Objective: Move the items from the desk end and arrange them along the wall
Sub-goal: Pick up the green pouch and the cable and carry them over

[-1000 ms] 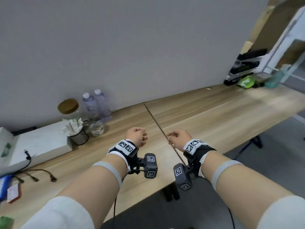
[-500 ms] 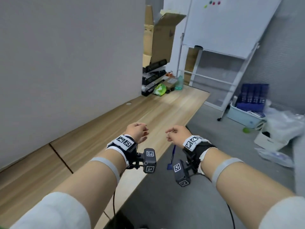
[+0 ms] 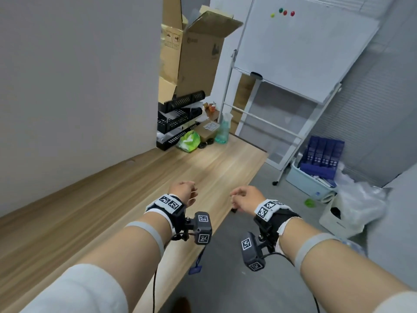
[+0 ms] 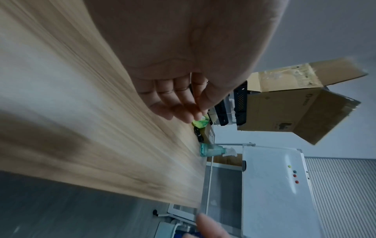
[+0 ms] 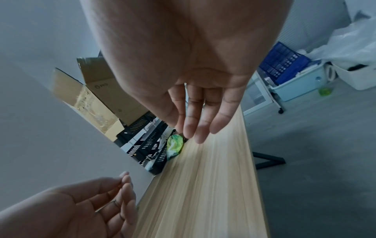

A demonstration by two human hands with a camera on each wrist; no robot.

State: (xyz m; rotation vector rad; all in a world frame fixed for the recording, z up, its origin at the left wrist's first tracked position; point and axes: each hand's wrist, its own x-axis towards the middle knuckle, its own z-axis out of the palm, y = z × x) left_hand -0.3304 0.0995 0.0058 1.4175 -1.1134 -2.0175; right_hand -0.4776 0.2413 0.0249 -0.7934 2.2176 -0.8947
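Your left hand (image 3: 184,192) hovers above the wooden desk (image 3: 135,177), near its front edge. The fingers are loosely curled and hold nothing; the left wrist view shows them relaxed with the thumb resting near the index finger. Your right hand (image 3: 247,198) is level with it, past the desk edge and over the grey floor (image 3: 259,279). Its fingers (image 5: 200,122) hang almost straight, slack, and empty.

The items are grouped at the far end of the desk, well apart from both hands:
- a stack of black slotted trays (image 3: 177,119), set against the end of the grey wall (image 3: 79,75);
- a crumpled green bag (image 3: 189,141), just beside the lowest tray;
- a small cardboard box (image 3: 208,129) behind the bag;
- a translucent teal bottle (image 3: 222,131), upright at the desk's far corner, next to the box — its label cannot be read.

Between the bag and the box lies a small dark object; what it is cannot be told.

Behind the desk end stand large open cardboard cartons (image 3: 198,53). To their right is a whiteboard (image 3: 300,48) on a white wheeled frame, with coloured magnets near its top. On the floor to the right sit a pale bin holding blue boxes (image 3: 322,152) and a white container with clear plastic bags (image 3: 358,199).
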